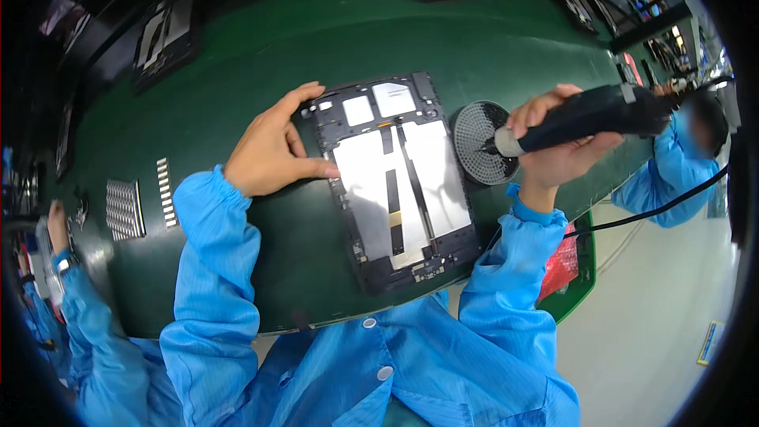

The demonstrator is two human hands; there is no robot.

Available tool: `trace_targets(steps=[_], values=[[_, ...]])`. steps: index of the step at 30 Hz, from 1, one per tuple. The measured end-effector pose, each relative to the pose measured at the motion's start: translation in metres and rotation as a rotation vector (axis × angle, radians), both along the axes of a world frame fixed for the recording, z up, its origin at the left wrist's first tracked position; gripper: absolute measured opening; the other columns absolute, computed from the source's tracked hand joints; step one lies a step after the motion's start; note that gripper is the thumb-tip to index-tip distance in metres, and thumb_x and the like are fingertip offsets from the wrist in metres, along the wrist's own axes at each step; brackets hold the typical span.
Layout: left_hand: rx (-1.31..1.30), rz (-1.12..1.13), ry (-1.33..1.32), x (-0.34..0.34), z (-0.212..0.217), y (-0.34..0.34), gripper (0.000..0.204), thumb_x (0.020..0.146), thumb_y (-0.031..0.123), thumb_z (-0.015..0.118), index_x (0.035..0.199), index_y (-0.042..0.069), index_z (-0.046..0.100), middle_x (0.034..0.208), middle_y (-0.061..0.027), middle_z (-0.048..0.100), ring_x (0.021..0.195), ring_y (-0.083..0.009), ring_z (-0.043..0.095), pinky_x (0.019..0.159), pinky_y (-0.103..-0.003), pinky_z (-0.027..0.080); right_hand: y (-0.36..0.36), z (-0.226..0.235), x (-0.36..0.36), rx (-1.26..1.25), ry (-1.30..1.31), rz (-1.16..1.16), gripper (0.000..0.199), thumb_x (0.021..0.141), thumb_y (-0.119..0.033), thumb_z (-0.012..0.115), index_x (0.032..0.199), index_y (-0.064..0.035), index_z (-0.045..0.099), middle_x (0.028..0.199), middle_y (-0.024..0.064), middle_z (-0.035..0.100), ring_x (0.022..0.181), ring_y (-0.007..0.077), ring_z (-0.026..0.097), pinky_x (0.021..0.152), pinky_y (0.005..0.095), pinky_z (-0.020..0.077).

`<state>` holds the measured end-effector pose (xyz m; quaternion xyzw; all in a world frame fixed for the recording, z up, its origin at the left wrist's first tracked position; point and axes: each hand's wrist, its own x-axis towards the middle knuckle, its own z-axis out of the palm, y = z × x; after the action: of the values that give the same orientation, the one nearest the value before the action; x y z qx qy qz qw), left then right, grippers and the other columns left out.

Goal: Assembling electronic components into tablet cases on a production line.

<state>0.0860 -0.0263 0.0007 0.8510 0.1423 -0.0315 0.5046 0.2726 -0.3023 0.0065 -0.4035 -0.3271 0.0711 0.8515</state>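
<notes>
At the far left edge, a co-worker's hand [57, 225] in a blue sleeve is near a small grid of parts [125, 208] and a strip of small pieces [164, 192] on the green table [237, 55]. Next comes the person's left hand [273, 150]. Its fingers are spread wide; the thumb and fingertips press on the left edge of the opened tablet [399, 182], and it holds nothing. The tablet lies flat in the middle of the table, close to the person, with its back cover off, so the silver plates and the dark strips inside are visible. Just beside its upper right corner lies a round screw tray [480, 142]. The right hand [553, 142] is closed around a black electric screwdriver [589, 117], and the tip points down to this tray. I think the good way here is to bring the tip straight down on one screw and keep the left hand firm, so the tablet does not slide. At the right, another person in blue [672, 166] works.
</notes>
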Motion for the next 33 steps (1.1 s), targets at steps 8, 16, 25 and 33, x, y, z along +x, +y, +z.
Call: trace_targets(steps=[8, 16, 25, 33], values=[[0.041, 0.007, -0.041, -0.004, 0.004, -0.006, 0.098, 0.045, 0.024, 0.093, 0.126, 0.002, 0.044, 0.140, -0.0105, 0.040, 0.069, -0.0130, 0.051, 0.062, -0.026, 0.046, 0.017, 0.001, -0.006, -0.116, -0.045, 0.037, 0.096, 0.080, -0.081, 0.020, 0.118, 0.0037, 0.044, 0.069, 0.0126, 0.053, 0.055, 0.0229, 0.053, 0.052, 0.0363, 0.0445], [0.006, 0.038, -0.034, -0.002, 0.007, -0.009, 0.094, 0.047, 0.016, 0.093, 0.127, 0.003, 0.045, 0.139, -0.0088, 0.041, 0.069, -0.0104, 0.050, 0.057, -0.023, 0.044, 0.026, -0.006, -0.005, -0.202, -0.062, -0.016, 0.094, 0.080, -0.081, 0.021, 0.114, 0.0036, 0.047, 0.068, 0.0120, 0.054, 0.054, 0.0210, 0.054, 0.052, 0.0333, 0.0472], [0.040, 0.029, -0.059, -0.004, 0.004, -0.008, 0.094, 0.047, 0.017, 0.093, 0.126, 0.002, 0.045, 0.138, -0.0093, 0.043, 0.069, -0.0111, 0.052, 0.059, -0.024, 0.044, 0.026, -0.006, -0.013, -0.257, -0.112, -0.036, 0.094, 0.078, -0.082, 0.024, 0.112, 0.0021, 0.047, 0.069, 0.0114, 0.054, 0.055, 0.0203, 0.055, 0.052, 0.0331, 0.0473], [0.030, 0.027, -0.084, -0.004, 0.002, -0.007, 0.094, 0.047, 0.019, 0.093, 0.125, 0.000, 0.045, 0.136, -0.0097, 0.044, 0.068, -0.0117, 0.052, 0.062, -0.025, 0.045, 0.025, -0.002, -0.013, -0.217, -0.083, -0.067, 0.092, 0.076, -0.081, 0.036, 0.108, 0.0033, 0.050, 0.066, 0.0114, 0.056, 0.054, 0.0190, 0.056, 0.050, 0.0297, 0.0469]])
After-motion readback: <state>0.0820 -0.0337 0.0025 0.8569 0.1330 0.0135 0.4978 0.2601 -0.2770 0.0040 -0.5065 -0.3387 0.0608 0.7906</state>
